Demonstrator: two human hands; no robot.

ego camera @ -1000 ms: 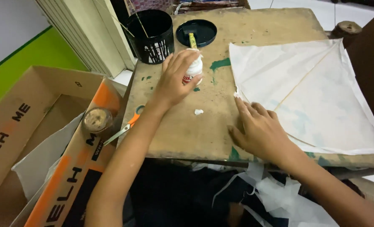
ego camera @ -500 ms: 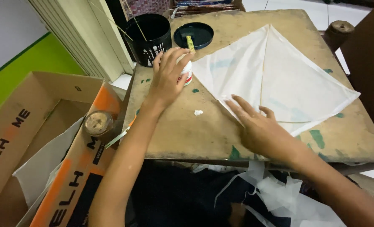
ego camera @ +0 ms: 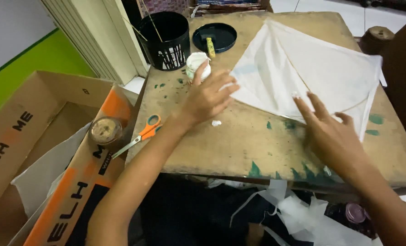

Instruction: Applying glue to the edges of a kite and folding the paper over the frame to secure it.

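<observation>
Spreading left hand (ego camera: 207,95) by white jar (ego camera: 196,64), right hand (ego camera: 333,132) splayed on white kite (ego camera: 303,68), orange-striped carton (ego camera: 75,182) left

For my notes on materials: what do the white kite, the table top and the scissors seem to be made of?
White kite: thin paper, matte, slightly see-through, with thin sticks showing, probably bamboo.
Table top: probably wood or board, worn, unvarnished, stained with green paint.
Scissors: shiny metal blades, orange handles that look like plastic.
</observation>
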